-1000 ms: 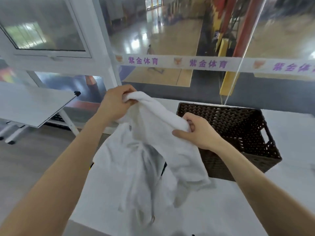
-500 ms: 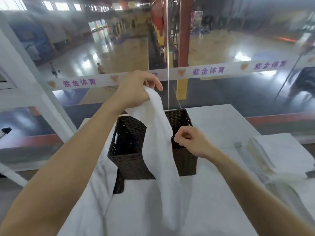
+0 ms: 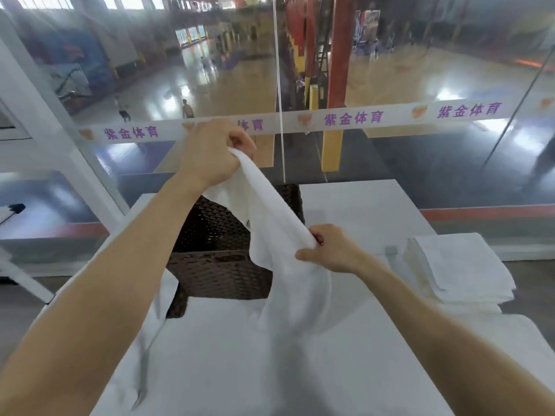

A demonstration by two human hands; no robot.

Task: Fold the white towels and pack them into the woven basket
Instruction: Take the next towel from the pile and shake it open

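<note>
- We find the woven basket point(image 3: 219, 265) on the surface point(image 3: 345, 202), left of centre and toward the far edge;
- the left grip point(image 3: 210, 154) is raised above the basket; the right grip point(image 3: 330, 250) sits lower, just right of the basket's near right corner;
- the towel point(image 3: 270, 211) runs between the two grips that hold it, crossing in front of the basket's right side; its lower end falls to the surface before the basket;
- a second towel point(image 3: 162, 298) lies on the surface just left of the basket, touching its near left corner;
- a stack of folded towels point(image 3: 459, 265) rests at the surface's right edge, well apart from the basket;
- behind the surface we see a glass wall point(image 3: 420, 70), with a lettered strip point(image 3: 354, 118) across it.
</note>
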